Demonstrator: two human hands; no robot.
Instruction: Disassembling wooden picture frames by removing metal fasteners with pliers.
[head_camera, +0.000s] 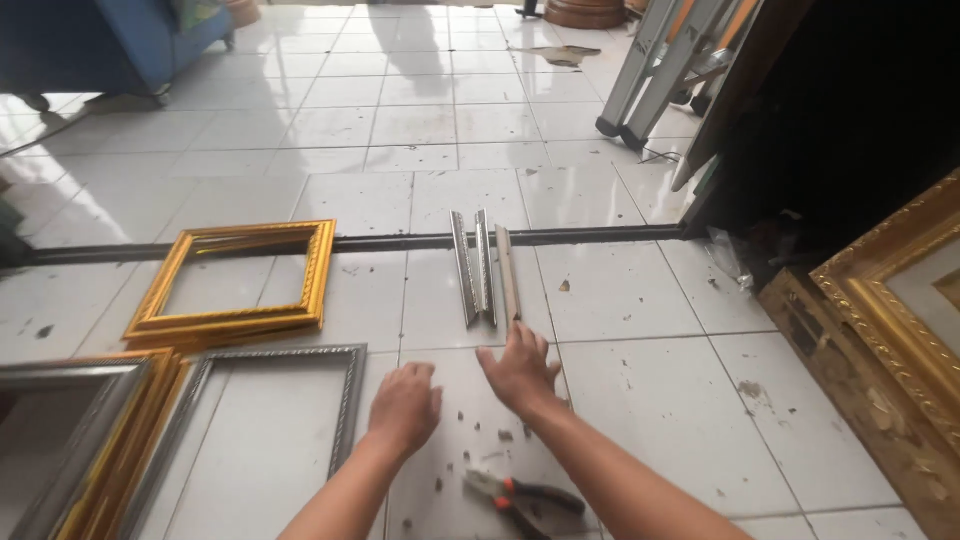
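at the lower left of the frame, stacked grey and gold picture frames (80, 440) are seen lying on the white tiled floor (420, 130), with a silver rectangular frame (350, 400) beside them and a gold rectangular frame (235, 280) above. at lower centre, the left hand (405, 405) is held loosely curled, knuckles up, with nothing gripped. three short silver-grey moulding strips (485, 265) are laid side by side at centre. the right hand (520, 370) is spread flat, fingertips just below the strips. red-handled pliers (520, 495) are seen at the bottom. an ornate gold frame (890, 300) is leaned at the right edge.
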